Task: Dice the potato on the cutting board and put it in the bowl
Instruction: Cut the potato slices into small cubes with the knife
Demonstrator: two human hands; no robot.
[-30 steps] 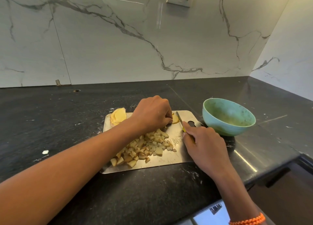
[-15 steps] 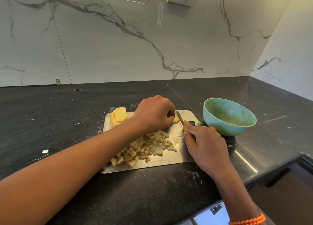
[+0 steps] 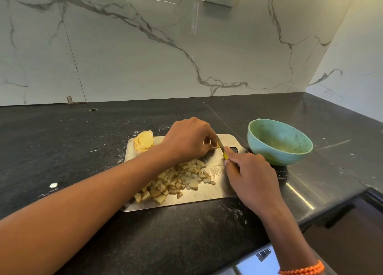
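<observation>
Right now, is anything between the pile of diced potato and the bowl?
Yes. The right hand gripping the knife lies between the diced potato and the bowl, over the cutting board's right end.

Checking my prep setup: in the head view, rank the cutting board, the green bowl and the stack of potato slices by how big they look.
1. cutting board
2. green bowl
3. stack of potato slices
The board lies nearer the camera, which exaggerates its lead.
</observation>
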